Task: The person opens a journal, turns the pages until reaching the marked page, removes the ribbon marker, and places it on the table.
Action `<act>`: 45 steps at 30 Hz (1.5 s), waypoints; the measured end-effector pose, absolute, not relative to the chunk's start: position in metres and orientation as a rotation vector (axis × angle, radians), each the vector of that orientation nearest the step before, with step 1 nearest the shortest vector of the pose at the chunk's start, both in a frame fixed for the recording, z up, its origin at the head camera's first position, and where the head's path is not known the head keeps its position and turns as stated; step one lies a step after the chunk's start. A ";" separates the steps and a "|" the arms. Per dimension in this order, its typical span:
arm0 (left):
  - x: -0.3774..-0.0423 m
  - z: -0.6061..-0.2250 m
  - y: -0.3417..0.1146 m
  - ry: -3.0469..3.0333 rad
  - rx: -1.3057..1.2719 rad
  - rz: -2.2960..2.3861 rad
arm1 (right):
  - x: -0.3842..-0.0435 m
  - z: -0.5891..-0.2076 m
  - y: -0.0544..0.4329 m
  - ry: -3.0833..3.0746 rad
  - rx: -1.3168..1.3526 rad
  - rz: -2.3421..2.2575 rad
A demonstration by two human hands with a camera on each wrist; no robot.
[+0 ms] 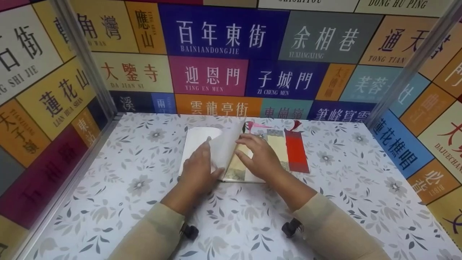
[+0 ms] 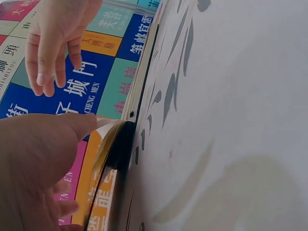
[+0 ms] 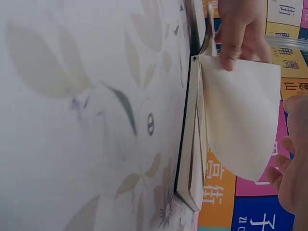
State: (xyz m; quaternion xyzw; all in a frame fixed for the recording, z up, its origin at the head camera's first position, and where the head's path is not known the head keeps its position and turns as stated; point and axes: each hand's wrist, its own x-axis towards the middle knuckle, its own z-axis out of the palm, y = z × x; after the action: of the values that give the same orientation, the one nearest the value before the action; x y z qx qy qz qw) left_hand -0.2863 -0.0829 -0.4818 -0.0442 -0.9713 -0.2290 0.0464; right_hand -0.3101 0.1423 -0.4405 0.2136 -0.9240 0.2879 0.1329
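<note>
An open book (image 1: 199, 134) lies on the table, with one white page (image 1: 226, 144) lifted and curving up near its middle. My left hand (image 1: 197, 168) is over the left side of the book. Its thumb (image 3: 228, 63) lies on the lifted page near the lower edge, with the other fingers behind the sheet, so it holds the page. Just right of the page's free edge is my right hand (image 1: 261, 155), its fingers loosely bent and apart from the sheet in the right wrist view. Beneath the right hand shows a printed, yellowish strip (image 1: 236, 169).
Right of the book lies a red bookmark (image 1: 297, 151) with a red tassel (image 1: 296, 125). Beside it is a pale yellow strip (image 1: 276, 143); a pink tassel (image 1: 257, 125) shows behind the right hand. Printed panels (image 1: 223, 29) enclose the floral table (image 1: 140, 184) at the back and sides.
</note>
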 end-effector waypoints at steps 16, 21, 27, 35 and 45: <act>-0.284 -0.477 -0.086 -2.947 -0.335 -0.446 | -0.324 -0.460 0.155 -3.048 0.595 0.634; -0.284 -0.479 -0.084 -3.059 -0.454 -0.449 | -0.324 -0.467 0.156 -3.159 0.733 0.513; -0.282 -0.482 -0.085 -3.148 -0.503 -0.490 | -0.320 -0.472 0.158 -3.262 0.810 0.453; -0.281 -0.485 -0.085 -3.161 -0.474 -0.443 | -0.320 -0.474 0.166 -3.235 0.825 0.482; -0.283 -0.489 -0.086 -3.167 -0.474 -0.451 | -0.323 -0.476 0.178 -3.256 0.693 0.542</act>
State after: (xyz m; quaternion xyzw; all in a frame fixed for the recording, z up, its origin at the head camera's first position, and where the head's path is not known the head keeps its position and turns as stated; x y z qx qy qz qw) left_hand -0.2833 -0.0861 -0.4887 -0.1463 -0.9783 -0.1394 -0.0459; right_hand -0.3227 0.1777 -0.4763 0.2042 -0.9589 0.1596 -0.1154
